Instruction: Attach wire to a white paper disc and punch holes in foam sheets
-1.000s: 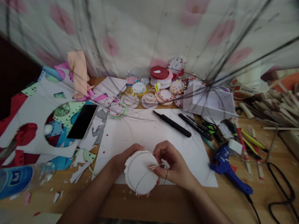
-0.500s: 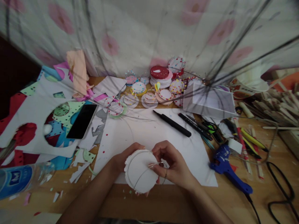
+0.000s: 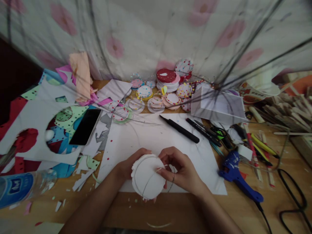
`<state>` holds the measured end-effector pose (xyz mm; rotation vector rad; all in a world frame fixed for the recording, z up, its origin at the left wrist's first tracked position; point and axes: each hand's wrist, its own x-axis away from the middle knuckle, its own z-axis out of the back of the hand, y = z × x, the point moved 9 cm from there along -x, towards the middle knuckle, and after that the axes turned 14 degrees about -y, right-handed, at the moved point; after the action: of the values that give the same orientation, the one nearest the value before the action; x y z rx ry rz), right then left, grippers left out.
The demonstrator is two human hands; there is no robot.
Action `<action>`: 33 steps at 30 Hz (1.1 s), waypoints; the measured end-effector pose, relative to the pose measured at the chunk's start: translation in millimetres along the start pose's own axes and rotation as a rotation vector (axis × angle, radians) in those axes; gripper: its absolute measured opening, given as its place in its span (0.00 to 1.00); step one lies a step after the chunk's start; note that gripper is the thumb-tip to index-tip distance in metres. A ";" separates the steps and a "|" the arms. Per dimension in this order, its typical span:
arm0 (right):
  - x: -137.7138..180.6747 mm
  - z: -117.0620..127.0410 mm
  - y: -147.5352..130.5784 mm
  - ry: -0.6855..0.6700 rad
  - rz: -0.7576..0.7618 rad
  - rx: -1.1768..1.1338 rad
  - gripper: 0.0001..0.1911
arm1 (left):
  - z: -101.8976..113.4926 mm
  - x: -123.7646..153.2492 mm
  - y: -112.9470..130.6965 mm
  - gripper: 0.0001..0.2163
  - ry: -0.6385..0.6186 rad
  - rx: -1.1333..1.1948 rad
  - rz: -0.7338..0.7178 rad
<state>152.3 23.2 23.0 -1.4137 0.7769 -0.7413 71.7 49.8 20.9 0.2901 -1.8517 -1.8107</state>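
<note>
My left hand [image 3: 130,164] grips a round white foam disc [image 3: 148,180] by its left edge, tilted so its flat face turns toward me. Its rim looks wavy. At the disc's upper right, my right hand [image 3: 176,167] pinches a thin pale strand [image 3: 162,167] between thumb and fingers. The strand's full length is hard to make out. Beneath both hands lies a large white paper sheet [image 3: 138,136]. A black pen-shaped tool [image 3: 180,129] rests on the sheet beyond my right hand.
Left are paper and foam scraps [image 3: 60,156], a phone [image 3: 85,126] and a plastic bottle [image 3: 21,187]. Small decorated round pieces [image 3: 156,103] line the back beside a white box [image 3: 219,109]. Right are a blue glue gun [image 3: 240,178], its cable, pliers [image 3: 264,146] and wooden sticks [image 3: 287,110].
The disc has shifted slightly up and right and turned a little. The pale strand at my right fingertips looks shorter, and a light curved strand shows more plainly by the table's front edge.
</note>
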 end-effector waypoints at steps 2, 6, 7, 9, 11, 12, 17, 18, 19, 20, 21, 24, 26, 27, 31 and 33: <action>-0.1 4.0 0.6 0.032 0.000 -0.007 0.12 | -24.1 -0.9 -18.6 0.34 -0.244 0.410 0.124; 1.0 19.5 -1.8 0.156 0.011 0.029 0.11 | -21.5 6.2 -45.8 0.30 -0.171 0.787 0.225; 1.6 23.6 -2.6 0.189 0.021 0.041 0.11 | -9.6 7.3 -50.5 0.29 -0.057 0.770 0.192; 3.4 30.7 -3.6 0.254 0.044 0.061 0.12 | 15.5 11.5 -52.0 0.24 0.163 0.645 0.092; 5.1 34.4 -3.7 0.300 0.061 0.098 0.12 | 35.3 18.8 -44.4 0.15 0.344 0.439 0.003; 5.7 34.6 -3.8 0.313 0.066 0.127 0.13 | 43.3 23.9 -38.3 0.11 0.435 0.326 -0.037; 6.9 26.2 -10.6 0.302 0.134 0.276 0.14 | 51.6 44.3 -3.7 0.03 0.663 -0.177 -0.224; 7.1 24.4 -12.9 0.294 0.150 0.300 0.14 | 50.1 47.9 3.0 0.03 0.683 -0.281 -0.263; 7.3 22.8 -15.3 0.285 0.166 0.325 0.14 | 48.0 51.3 9.7 0.04 0.699 -0.392 -0.298; 7.3 21.4 -17.6 0.275 0.179 0.352 0.14 | 45.2 54.6 16.6 0.04 0.711 -0.512 -0.334; 7.2 20.3 -20.0 0.266 0.192 0.380 0.14 | 41.5 57.1 23.2 0.05 0.714 -0.637 -0.366; 6.3 17.0 -25.0 0.236 0.214 0.470 0.14 | 29.5 60.4 38.1 0.08 0.689 -0.966 -0.437; 5.0 14.3 -26.5 0.216 0.219 0.528 0.15 | 26.2 60.2 42.2 0.07 0.672 -1.074 -0.444; 4.4 12.9 -26.9 0.207 0.220 0.553 0.15 | 25.8 59.7 43.2 0.07 0.665 -1.100 -0.437; 3.1 9.5 -27.5 0.190 0.225 0.596 0.15 | 23.9 57.9 45.7 0.05 0.648 -1.158 -0.411; 3.2 9.1 -26.7 0.185 0.212 0.606 0.14 | 22.0 56.7 46.1 0.04 0.629 -1.184 -0.402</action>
<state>161.9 24.9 49.7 -0.7147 0.7472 -0.8572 22.7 44.0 79.0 0.6750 -0.1640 -2.3580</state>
